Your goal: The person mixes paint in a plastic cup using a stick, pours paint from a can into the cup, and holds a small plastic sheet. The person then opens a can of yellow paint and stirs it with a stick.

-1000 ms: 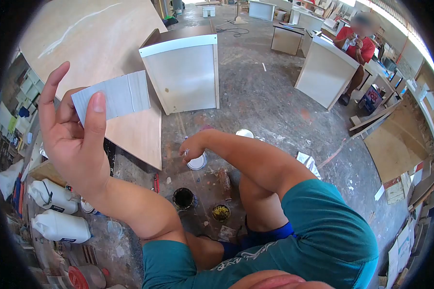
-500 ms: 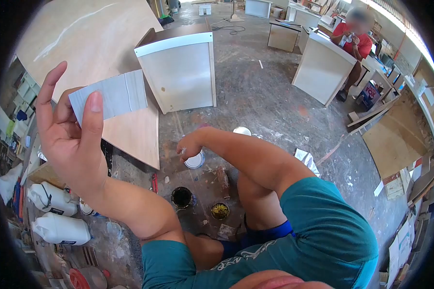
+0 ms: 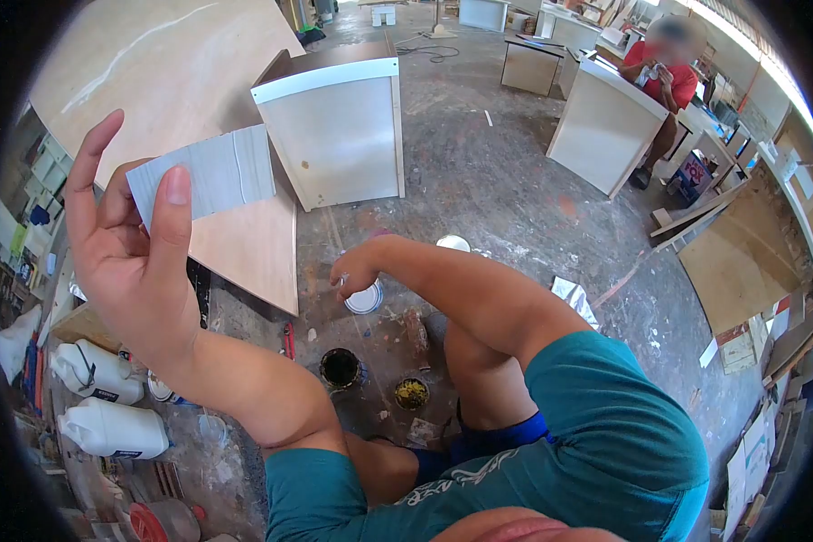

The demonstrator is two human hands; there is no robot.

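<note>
My left hand [image 3: 140, 257] is raised on the left, pinching a flat, rectangular grey wood-grain sample piece [image 3: 212, 172] between the thumb and fingers. A pale line runs across the sample near its right end. Low in front of me, my right hand [image 3: 359, 265] hangs with bent fingers over a can with a white top [image 3: 364, 298]. Something small and pale shows at its fingertips, too small to name. Closer to me stand an open can with dark contents [image 3: 341, 369] and a smaller one with yellow residue [image 3: 412, 394].
A large plywood panel [image 3: 167, 68] and a white-fronted cabinet [image 3: 334, 135] stand ahead. White jugs [image 3: 116, 432] are at the left. Another cabinet [image 3: 605, 126] stands at the right, near a person in a red shirt [image 3: 677, 81]. Boards [image 3: 741, 253] lean at far right.
My left hand and the sample piece sit very slightly higher in view. My right hand stays in place over the white-topped can.
</note>
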